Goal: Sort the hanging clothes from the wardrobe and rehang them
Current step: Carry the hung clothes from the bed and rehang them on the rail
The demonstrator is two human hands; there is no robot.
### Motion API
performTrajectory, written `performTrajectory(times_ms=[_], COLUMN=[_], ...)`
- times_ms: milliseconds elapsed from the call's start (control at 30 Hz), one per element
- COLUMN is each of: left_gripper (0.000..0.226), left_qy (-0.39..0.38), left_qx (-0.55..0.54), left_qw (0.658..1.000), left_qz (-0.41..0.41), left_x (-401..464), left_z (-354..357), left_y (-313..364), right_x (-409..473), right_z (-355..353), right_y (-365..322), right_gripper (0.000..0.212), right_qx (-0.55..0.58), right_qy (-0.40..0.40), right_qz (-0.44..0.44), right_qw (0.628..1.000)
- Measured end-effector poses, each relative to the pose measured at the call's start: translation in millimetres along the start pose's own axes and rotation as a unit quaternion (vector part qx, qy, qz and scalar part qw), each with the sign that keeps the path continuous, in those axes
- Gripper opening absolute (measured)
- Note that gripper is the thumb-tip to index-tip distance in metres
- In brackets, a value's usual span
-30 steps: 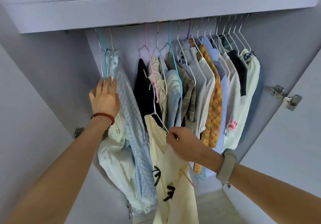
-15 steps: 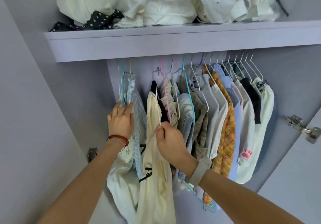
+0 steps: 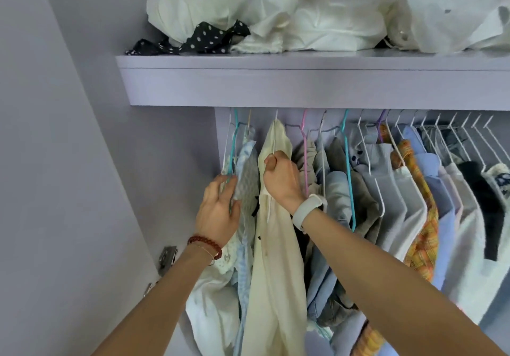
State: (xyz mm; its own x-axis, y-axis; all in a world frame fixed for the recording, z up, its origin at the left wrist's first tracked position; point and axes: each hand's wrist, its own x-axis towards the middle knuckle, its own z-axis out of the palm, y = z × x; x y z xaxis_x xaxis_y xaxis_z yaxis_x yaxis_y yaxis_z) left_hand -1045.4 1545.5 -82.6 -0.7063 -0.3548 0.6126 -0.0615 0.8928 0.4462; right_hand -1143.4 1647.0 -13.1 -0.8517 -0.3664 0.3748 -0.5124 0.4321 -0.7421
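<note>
Cream dress: The long cream cloth dress (image 3: 271, 259) hung in the lower middle of the frame, between the pale blue checked garment (image 3: 246, 179) on its left and the black garment (image 3: 299, 234) on its right. Its top sat just under the shelf, so it looked like it was being put on the rail there.
White hanger: The thin white wire hanger (image 3: 273, 145) ran up from the fist to the dark gap under the shelf. I could not tell if its hook was on the rail yet.
Right hand: The right hand (image 3: 281, 181) was in the middle of the frame, curled in a tight fist. It gripped the hanger wire and the top of the cream dress, likely to hold the weight while the hook found the rail.
Right arm: It reached up from the lower right, with a pale grey wristband (image 3: 306, 209) on the wrist.
Left hand: The left hand (image 3: 219, 209) was left of the middle. Its fingers (image 3: 225, 183) were nearly straight and pressed flat on the blue garment and the teal wire hanger (image 3: 234, 145), holding nothing. I think it pushed those clothes aside to keep a gap.
Left arm: It came up from the lower left, with a red bead bracelet (image 3: 205, 242).
Other clothes: Shirts on white wire hangers (image 3: 430, 134) filled the right side.
Shelf: The lilac shelf (image 3: 303, 85) crossed the upper frame, with crumpled white cloth (image 3: 317, 16) on top.
</note>
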Motion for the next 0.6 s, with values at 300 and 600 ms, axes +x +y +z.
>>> performTrajectory(times_ms=[300,600], left_gripper=[0.073,0.065], left_qy=[-0.048,-0.072], left_qx=[-0.117,-0.191], left_qw=[0.979,0.968], left_qz=[-0.158,-0.148], left_x=[8.1,23.8], left_z=[6.4,13.5], left_y=[-10.1,0.7], right_x=[45.7,24.0], right_z=[21.1,35.9], right_y=[23.1,27.9], right_gripper=[0.023,0.059], right_qx=[0.044,0.088], right_qy=[-0.059,-0.112], right_qz=[0.041,0.049], right_qw=[0.996,0.989])
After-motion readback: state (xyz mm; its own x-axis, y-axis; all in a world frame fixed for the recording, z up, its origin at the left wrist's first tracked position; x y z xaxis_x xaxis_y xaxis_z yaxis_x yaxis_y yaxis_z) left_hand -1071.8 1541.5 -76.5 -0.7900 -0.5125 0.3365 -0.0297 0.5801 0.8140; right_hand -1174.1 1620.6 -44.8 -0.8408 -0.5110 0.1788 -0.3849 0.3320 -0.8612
